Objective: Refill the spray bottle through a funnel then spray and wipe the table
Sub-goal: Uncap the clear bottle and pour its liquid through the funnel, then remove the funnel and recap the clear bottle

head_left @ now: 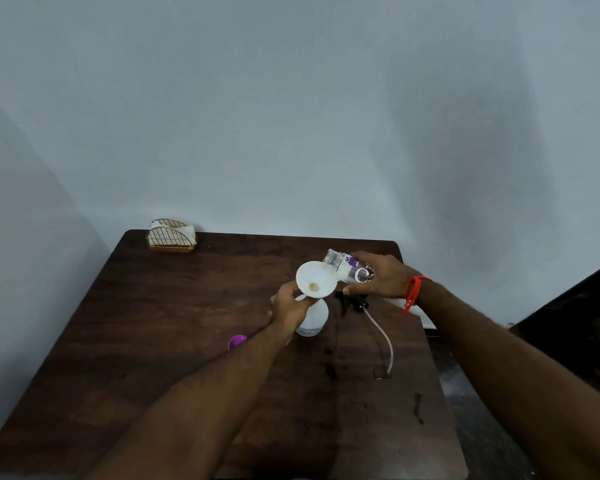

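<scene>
You've got a dark wood table [174,341] w/ rounded corners, set against the wall. On it: wire napkin holder [171,236] at far left corner, purple cap [237,341] near centre-left, white spray bottle [312,317] upright mid-table, black trigger head w/ tube [355,301] lying just right of it. Dark wet spots near the tube end.

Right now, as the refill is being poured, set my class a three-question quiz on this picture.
1. True or false: the funnel sits in the spray bottle.
2. Which hand tips the refill bottle? A left, B right.
3. Fill in: the purple cap lies on the ____.

Key: 1 true. 2 B, the right hand; the left hand holds the spray bottle at its neck. 3 table.
</scene>
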A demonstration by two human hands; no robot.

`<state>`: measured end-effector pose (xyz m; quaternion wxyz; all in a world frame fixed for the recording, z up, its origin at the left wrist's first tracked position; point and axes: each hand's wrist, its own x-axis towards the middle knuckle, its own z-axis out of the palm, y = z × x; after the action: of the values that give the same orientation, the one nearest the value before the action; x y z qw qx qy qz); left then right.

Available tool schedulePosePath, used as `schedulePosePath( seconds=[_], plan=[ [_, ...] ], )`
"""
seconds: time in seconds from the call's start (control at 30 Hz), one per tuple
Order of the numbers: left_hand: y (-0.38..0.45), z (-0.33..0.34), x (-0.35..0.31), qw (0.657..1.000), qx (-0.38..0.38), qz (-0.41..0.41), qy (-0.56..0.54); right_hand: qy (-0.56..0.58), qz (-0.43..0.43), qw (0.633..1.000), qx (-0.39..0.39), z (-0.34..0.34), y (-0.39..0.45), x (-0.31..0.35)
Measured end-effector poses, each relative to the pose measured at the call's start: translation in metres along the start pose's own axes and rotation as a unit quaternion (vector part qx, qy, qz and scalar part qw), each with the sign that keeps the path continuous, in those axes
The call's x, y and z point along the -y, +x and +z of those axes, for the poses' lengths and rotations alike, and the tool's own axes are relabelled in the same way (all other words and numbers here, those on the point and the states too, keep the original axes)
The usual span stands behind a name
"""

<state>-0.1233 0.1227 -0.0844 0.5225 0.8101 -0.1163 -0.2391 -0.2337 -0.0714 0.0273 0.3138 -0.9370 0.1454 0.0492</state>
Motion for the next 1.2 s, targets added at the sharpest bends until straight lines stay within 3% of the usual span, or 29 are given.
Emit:
schedulePosePath(
  seconds=[0.1,0.27,0.5,0.67,0.9,1.07,1.2],
  plan=[
    [0.0,-0.002,0.002,1.0,0.009,-0.019,0.019,0.003,-0.002,1.0,0.013,0.003,0.003,-0.002],
    [0.005,-0.005,0.009,0.998,0.015,-0.006,-0.053,0.018,-0.006,1.0,0.013,0.006,0.003,-0.001],
    [-0.004,-0.014,-0.014,0.994,0.009,0.025,-0.109,0.246,-0.011,0.969,-0.024,0.021,0.005,-0.01],
    [-0.01,-0.019,-0.043,0.984,-0.024,0.024,-0.177,0.333,-0.009,0.939,-0.081,0.03,-0.004,-0.023],
    [-0.004,-0.037,-0.08,0.964,-0.051,0.061,-0.253,0.36,-0.029,0.925,-0.12,0.044,0.005,-0.029],
    [-0.01,-0.045,-0.083,0.964,-0.071,0.096,-0.237,0.379,-0.028,0.911,-0.157,0.036,0.028,-0.025],
    [-0.016,-0.054,-0.067,0.963,-0.079,0.076,-0.247,0.412,-0.017,0.895,-0.171,0.019,0.051,-0.013]
  ],
)
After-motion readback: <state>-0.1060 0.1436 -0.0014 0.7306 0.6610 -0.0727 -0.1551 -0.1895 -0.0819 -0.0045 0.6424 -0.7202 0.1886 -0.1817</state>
